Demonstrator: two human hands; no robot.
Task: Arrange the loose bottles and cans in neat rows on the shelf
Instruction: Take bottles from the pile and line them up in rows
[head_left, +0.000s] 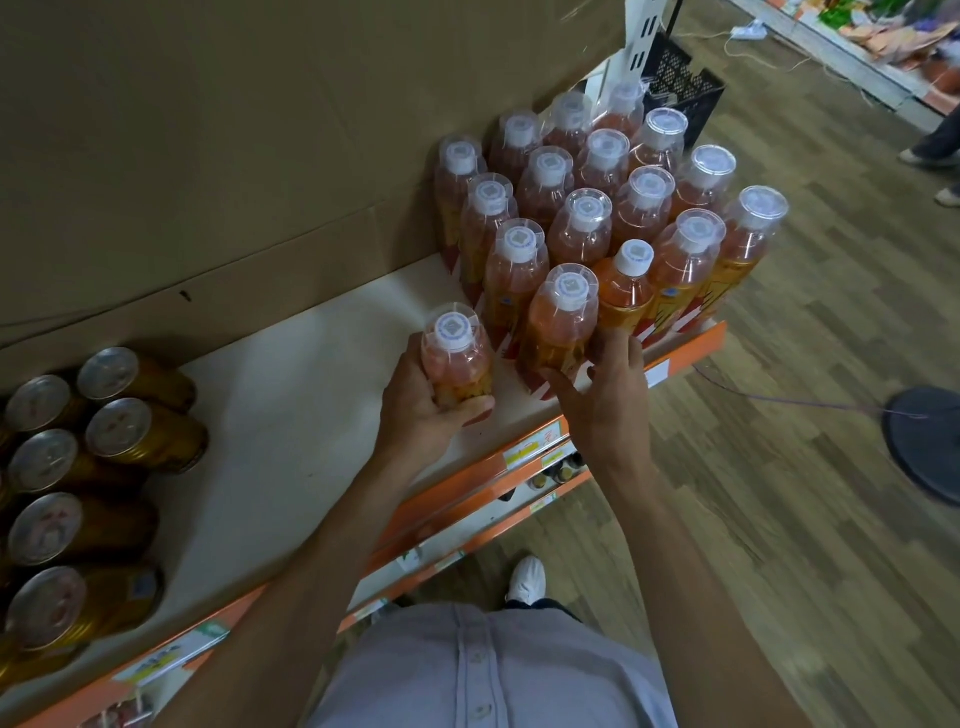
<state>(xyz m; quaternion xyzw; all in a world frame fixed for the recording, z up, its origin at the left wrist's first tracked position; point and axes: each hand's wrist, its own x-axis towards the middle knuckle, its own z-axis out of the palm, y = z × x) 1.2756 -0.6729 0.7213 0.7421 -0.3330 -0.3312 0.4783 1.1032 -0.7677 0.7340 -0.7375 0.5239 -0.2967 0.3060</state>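
I am gripping a loose bottle (457, 364) in my left hand (426, 415), at the front of the shelf (311, 374). My right hand (608, 400), fingers spread, is steadying the front bottle (558, 322) of the rows. Next, I think, mine is going upright just beside it.

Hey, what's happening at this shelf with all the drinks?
A person is stocking a white shelf. Their left hand grips a clear plastic bottle of pinkish-orange drink with a white cap, just left of the block of matching bottles already standing in rows. The right hand touches the nearest front-row bottle. Gold cans stand grouped at the shelf's left end.
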